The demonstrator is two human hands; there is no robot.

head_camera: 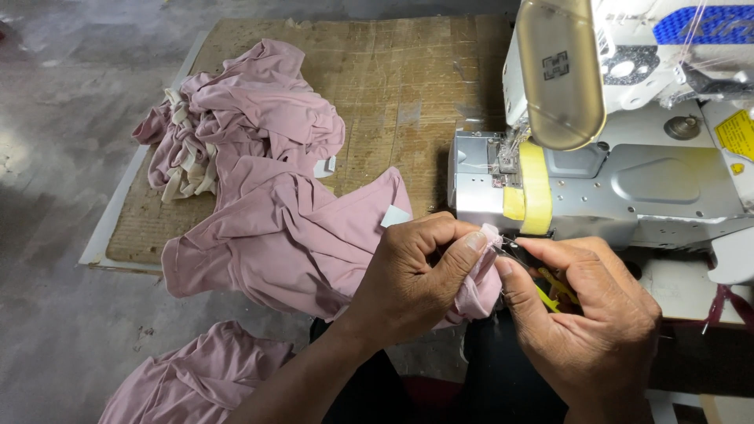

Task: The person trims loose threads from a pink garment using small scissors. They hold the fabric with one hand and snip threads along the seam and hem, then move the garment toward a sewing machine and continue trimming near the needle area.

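Left hand [412, 279] pinching a fold of pink fabric [298, 235] tight between thumb and forefinger, just in front of the sewing machine [628, 157]. Right hand [585, 314] right beside it, closed round a small yellow-handled snipper [554, 290], fingertips touching the same pinched bit of cloth. Can't really make out the blades, mostly buried under the fingers.

Label stuff: small white tag [395, 216] on the garment, just left of the machine's base, tilted square-ish. Another white tag [325, 166] further left, at the edge of the heaped pink pile [243, 118]. Yellow sticker [737, 133] on the machine's right side, cut off by the frame edge. Blue patterned patch [703, 23] up top on the machine head, also clipped. Little black square code mark [555, 65] on the beige curved cover. Yellow tape band [534, 188] wrapped round the machine's arm near the needle.

Hard to see: needle area small and cluttered, thread barely visible. Off-white strips [184, 157] tangled in the pile, far left of the machine. More pink cloth [196, 377] down on the floor, lower left, partly cut off.

Room-wise: worn brown board [408, 78] left of the machine, its left edge well away from the hands; grey floor [55, 157] beyond that.
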